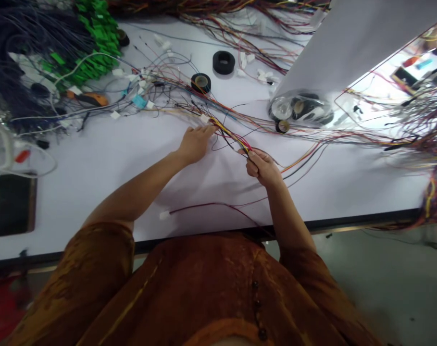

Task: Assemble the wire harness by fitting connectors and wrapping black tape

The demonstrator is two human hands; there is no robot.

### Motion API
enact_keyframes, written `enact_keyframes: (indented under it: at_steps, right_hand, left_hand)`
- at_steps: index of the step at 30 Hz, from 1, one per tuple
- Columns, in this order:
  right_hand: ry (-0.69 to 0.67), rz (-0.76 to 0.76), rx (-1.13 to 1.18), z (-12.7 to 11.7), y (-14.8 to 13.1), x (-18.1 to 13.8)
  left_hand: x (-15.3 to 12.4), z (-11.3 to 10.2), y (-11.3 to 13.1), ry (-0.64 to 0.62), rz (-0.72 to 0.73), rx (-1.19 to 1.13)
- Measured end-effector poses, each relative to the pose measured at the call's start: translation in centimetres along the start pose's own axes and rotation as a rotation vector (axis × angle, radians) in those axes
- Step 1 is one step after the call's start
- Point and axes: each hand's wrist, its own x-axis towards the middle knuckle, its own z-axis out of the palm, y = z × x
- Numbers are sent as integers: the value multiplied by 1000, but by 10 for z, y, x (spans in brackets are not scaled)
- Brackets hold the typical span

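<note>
both hands work one bundle of coloured wires [230, 133] at about twelve o'clock from the body; left hand [195, 142] lies flat and unclenched, fingertips pressing the wires near a white connector [204, 117]; right hand [260, 166] is clenched around the same bundle just to its three o'clock side, pinching the strands together; judging by this, a short stretch is gathered, while the long loose fan toward three o'clock and the tangle at ten o'clock are unsorted; no tape is on the wires yet, and a tape roll [201, 82] sits at twelve o'clock, farther out; a lone red wire [211, 205] lies at six o'clock near the table edge [348, 223]; bare white tabletop at eight o'clock gives the most open room.
</note>
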Motion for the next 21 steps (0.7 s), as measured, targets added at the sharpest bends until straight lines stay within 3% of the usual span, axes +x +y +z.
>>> enact_keyframes:
  at_steps: [4,7,10,12,14,16,18,21]
  right_hand:
    - [62,-28,16,-7,0,5]
    - [113,-41,38,-13,1,9]
    - [98,5,5,-16,4,12]
    - [75,40,-2,-15,6,13]
    - [55,52,0,-12,9,15]
    - [38,53,4,-10,11,16]
    - [35,53,-2,-9,12,16]
    - [57,71,-69,-7,14,14]
  left_hand:
    - [10,-7,-17,-80,-47,-200]
    - [12,-23,-46,-402,-131,-400]
    - [3,-40,-72,-645,-143,-372]
    - [-8,-49,-75,-601,-234,-198]
    - [-21,-51,-64,-411,-263,-23]
    - [-33,-44,-44,-232,-114,23]
    - [-39,-28,-22,-194,40,15]
    - [-39,-5,-6,-149,43,68]
